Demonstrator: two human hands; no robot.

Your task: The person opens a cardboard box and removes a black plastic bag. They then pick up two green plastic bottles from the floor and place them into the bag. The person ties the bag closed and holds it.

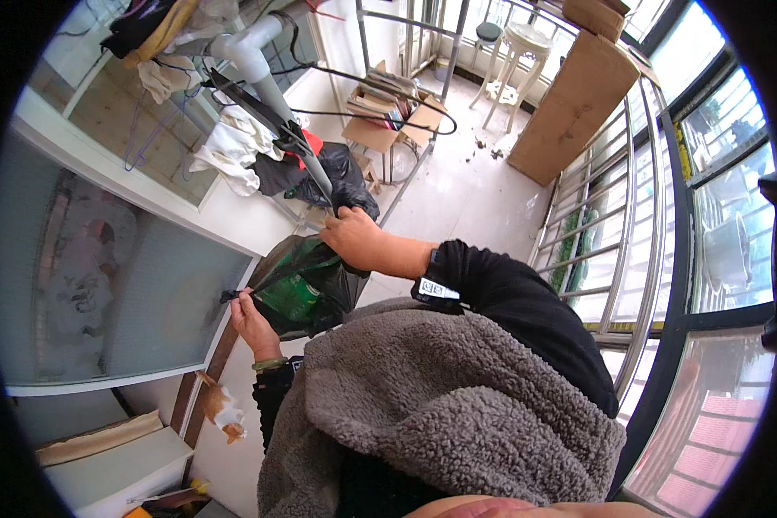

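A thin, see-through black plastic bag hangs in front of me, stretched between my two hands. Something green shows through its side; its kind is hard to make out. My left hand pinches a gathered corner of the bag at the left. Higher up and to the right, my right hand is closed on the bag's upper edge, close to the lower end of a grey pole. Behind that hand lies another black plastic bag, with white cloth to its left.
An orange-and-white cat is on the floor at lower left, beside a cabinet. Beyond my hands stand an open cardboard box of books, a metal frame and stools. A tall cardboard piece leans near the metal railing on the right.
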